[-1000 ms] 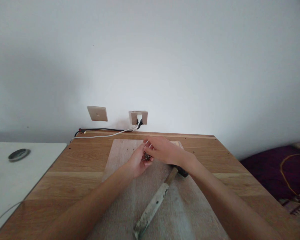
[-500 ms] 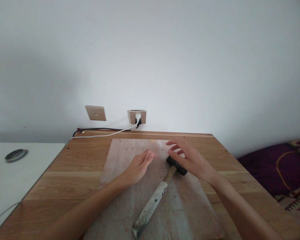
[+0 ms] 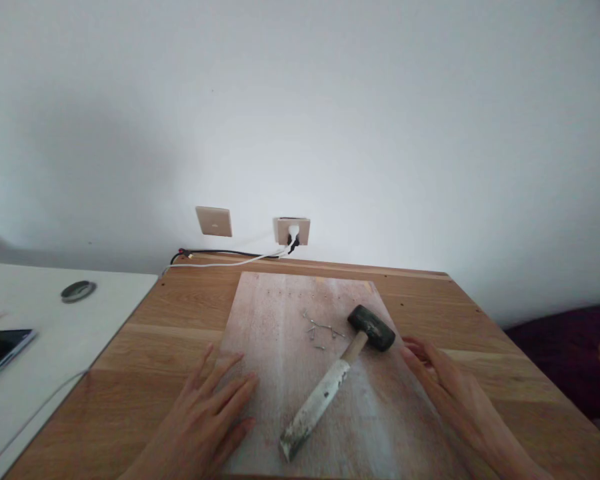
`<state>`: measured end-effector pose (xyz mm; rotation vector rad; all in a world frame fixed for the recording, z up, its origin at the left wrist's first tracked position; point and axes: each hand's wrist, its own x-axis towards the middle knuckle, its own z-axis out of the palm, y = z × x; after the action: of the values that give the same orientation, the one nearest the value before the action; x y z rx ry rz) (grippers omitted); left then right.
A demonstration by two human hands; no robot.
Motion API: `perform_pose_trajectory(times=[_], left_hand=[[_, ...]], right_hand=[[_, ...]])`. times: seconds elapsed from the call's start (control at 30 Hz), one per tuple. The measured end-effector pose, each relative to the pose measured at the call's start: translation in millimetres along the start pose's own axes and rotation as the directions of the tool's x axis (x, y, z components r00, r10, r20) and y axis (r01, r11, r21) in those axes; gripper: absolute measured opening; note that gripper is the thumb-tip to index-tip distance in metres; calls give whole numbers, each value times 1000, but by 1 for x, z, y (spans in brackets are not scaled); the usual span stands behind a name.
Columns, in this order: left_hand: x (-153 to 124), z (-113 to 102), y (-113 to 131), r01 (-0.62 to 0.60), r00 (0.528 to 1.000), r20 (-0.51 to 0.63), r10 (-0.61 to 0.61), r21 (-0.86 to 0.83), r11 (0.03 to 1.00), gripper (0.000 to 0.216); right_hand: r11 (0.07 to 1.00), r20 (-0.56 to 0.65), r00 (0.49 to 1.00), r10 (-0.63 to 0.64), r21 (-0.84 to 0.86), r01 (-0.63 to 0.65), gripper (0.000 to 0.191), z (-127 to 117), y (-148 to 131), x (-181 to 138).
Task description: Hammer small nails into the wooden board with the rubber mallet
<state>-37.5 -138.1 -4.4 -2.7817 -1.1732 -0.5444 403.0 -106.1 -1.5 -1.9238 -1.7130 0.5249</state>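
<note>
A whitish, worn wooden board point(image 3: 265, 347) lies flat on the wooden table. Across it rests a hammer point(image 3: 371, 328) with a black head and a white-coated handle pointing toward me. Several loose nails point(image 3: 320, 325) are scattered left of the hammer head, and a row of small marks runs near the board's far edge. My left hand point(image 3: 213, 407) lies with fingers spread over the board's left edge, holding nothing. By the right edge, close to the hammer head, is my right hand point(image 3: 435, 373); its fingers are bent and partly hidden, with nothing visible in them.
The wooden table point(image 3: 165, 320) meets a white wall. A socket point(image 3: 293, 231) there holds plugs with white and black cables point(image 3: 220, 265). At left stands a white surface point(image 3: 105, 313) with a phone point(image 3: 5, 347) and a round dark dish point(image 3: 77, 291). Purple fabric point(image 3: 560, 353) lies at right.
Both hands have moved apart and toward me, from above the board to its left and right edges. The loose nails now show on the board. The view has shifted slightly left.
</note>
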Motion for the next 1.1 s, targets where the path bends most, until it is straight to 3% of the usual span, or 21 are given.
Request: perform_pose_trajectory(times=[0.13, 0.3, 0.5, 0.63, 0.73, 0.9, 1.03, 1.1], left_hand=[[-14, 0, -5, 60, 997, -50, -52, 173, 983, 36], [-46, -16, -35, 226, 974, -79, -212, 257, 940, 32], [-88, -25, -67, 465, 885, -116, -452, 276, 841, 42], [-108, -27, -74, 553, 828, -59, -558, 249, 795, 48], [-113, -30, -74, 595, 798, -32, -602, 201, 778, 50], [-117, -31, -75, 668, 743, -85, -664, 154, 728, 50], [-111, -39, -78, 633, 758, 25, -652, 218, 743, 46], [-101, -44, -78, 634, 739, 62, -671, 271, 724, 44]], right_hand=[[998, 45, 999, 4, 62, -7, 59, 4, -33, 2], [985, 163, 976, -143, 121, 124, 54, 30, -68, -8], [922, 256, 886, -386, 117, 368, 45, 68, -97, -17], [884, 310, 833, -458, 58, 465, 47, 78, -110, -17], [868, 304, 824, -478, 19, 496, 46, 81, -112, -16], [816, 224, 809, -544, -86, 572, 53, 89, -110, -16], [733, 236, 757, -609, -197, 651, 49, 96, -110, -16], [699, 232, 741, -631, -245, 672, 48, 98, -110, -14]])
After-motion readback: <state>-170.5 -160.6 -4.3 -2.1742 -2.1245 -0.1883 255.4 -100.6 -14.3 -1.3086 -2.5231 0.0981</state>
